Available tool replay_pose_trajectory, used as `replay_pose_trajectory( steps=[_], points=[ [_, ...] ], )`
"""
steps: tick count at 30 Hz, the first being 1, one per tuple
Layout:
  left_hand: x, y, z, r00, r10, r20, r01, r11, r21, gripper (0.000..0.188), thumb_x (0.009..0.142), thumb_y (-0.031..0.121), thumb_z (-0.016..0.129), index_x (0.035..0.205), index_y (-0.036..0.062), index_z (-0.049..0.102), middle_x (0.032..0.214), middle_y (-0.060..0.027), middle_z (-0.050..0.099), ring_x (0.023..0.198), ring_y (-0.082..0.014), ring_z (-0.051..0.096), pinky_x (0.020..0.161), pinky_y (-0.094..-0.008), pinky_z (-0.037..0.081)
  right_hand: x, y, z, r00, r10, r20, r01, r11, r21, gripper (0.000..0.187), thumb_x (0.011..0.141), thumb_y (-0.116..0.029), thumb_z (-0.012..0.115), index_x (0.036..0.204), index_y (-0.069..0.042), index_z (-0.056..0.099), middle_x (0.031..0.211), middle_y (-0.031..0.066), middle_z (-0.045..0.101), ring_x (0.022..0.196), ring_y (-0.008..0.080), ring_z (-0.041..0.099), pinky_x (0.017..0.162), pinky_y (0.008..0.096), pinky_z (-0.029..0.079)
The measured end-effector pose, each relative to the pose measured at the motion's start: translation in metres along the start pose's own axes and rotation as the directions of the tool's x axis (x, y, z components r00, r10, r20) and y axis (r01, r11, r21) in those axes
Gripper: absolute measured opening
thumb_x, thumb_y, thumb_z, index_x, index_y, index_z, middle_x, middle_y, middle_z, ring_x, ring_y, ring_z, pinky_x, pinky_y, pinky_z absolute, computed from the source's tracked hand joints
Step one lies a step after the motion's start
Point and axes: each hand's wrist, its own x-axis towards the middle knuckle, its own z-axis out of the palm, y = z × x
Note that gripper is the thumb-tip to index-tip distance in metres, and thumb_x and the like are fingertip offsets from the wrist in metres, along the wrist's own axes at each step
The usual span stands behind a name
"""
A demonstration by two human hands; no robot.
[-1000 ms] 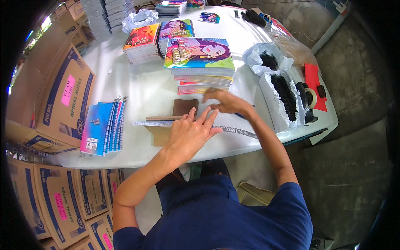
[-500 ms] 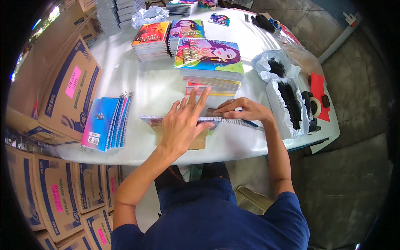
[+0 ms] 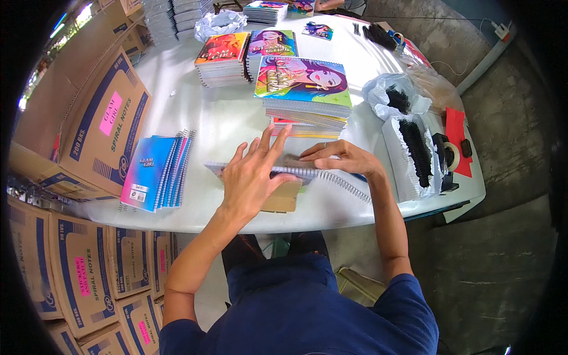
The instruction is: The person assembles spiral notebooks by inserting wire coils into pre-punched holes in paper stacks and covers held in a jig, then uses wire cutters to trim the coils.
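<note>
My left hand (image 3: 249, 180) straddles the edge of a notebook (image 3: 216, 170) standing on edge near the table's front, with its fingers stretched over the far side and its thumb on the near side. A spiral wire coil (image 3: 349, 187) runs along the notebook's upper edge, and its loose end trails to the right. My right hand (image 3: 348, 160) is closed just above the coil, fingers pointing left. A dark blue bit shows under its palm; what the fingers hold is hidden. Below my left thumb, a brown cardboard piece (image 3: 280, 201) rests against the notebook.
Stacked notebooks with colourful covers (image 3: 305, 80) stand ahead. Blue notebooks (image 3: 152, 171) lie fanned at the left, beside a large cardboard box (image 3: 97, 127). At the right are a white box of black coils (image 3: 408, 157), a tape dispenser (image 3: 451, 158) and a red sheet (image 3: 455, 127).
My right hand has shifted slightly left along the notebook's edge, and more of the coil's loose end shows. The left hand keeps its place on the notebook. The whole view has shifted slightly.
</note>
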Motion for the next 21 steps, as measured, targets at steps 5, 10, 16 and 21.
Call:
replay_pose_trajectory(
  steps=[5,10,16,21],
  points=[
    [-0.001,-0.007,0.001,1.000,0.004,-0.023,-0.004,1.000,0.003,0.100,0.060,0.035,0.083,0.148,0.0245,0.036,0.143,-0.0105,0.049,0.119,-0.0271,0.058,0.098,-0.0468,0.048,-0.004,0.008,-0.005,0.995,-0.103,0.018,0.100,0.987,0.125,0.053,0.089,-0.040,0.067,0.117,0.004,0.066,0.127,0.0210,0.060,0.118,0.0287,0.055,0.102,0.0401,0.040],
    [-0.003,-0.010,-0.005,0.999,-0.007,-0.034,0.008,1.000,0.014,0.099,0.060,0.034,0.083,0.147,0.0257,0.038,0.144,-0.0096,0.048,0.118,-0.0274,0.059,0.098,-0.0473,0.047,0.006,0.022,-0.002,0.979,-0.199,-0.042,0.202,0.934,0.296,0.051,0.090,-0.040,0.066,0.116,0.004,0.067,0.125,0.0212,0.061,0.117,0.0290,0.056,0.102,0.0399,0.041],
    [-0.005,-0.016,-0.010,0.999,-0.029,-0.043,0.029,1.000,-0.006,0.100,0.058,0.033,0.085,0.147,0.0255,0.038,0.144,-0.0083,0.048,0.118,-0.0270,0.058,0.099,-0.0479,0.047,0.026,0.006,0.009,0.999,-0.027,-0.037,0.030,0.997,0.075,0.055,0.085,-0.045,0.069,0.108,0.006,0.070,0.119,0.0240,0.063,0.115,0.0311,0.057,0.099,0.0407,0.043],
    [-0.006,-0.020,-0.012,0.998,-0.054,-0.032,0.054,0.999,-0.001,0.101,0.057,0.032,0.085,0.147,0.0258,0.038,0.144,-0.0080,0.048,0.119,-0.0258,0.058,0.099,-0.0480,0.047,0.035,0.004,0.013,0.998,-0.062,-0.011,0.062,0.998,-0.004,0.052,0.084,-0.045,0.070,0.097,0.005,0.072,0.115,0.0217,0.065,0.113,0.0264,0.059,0.096,0.0372,0.044]
  ],
)
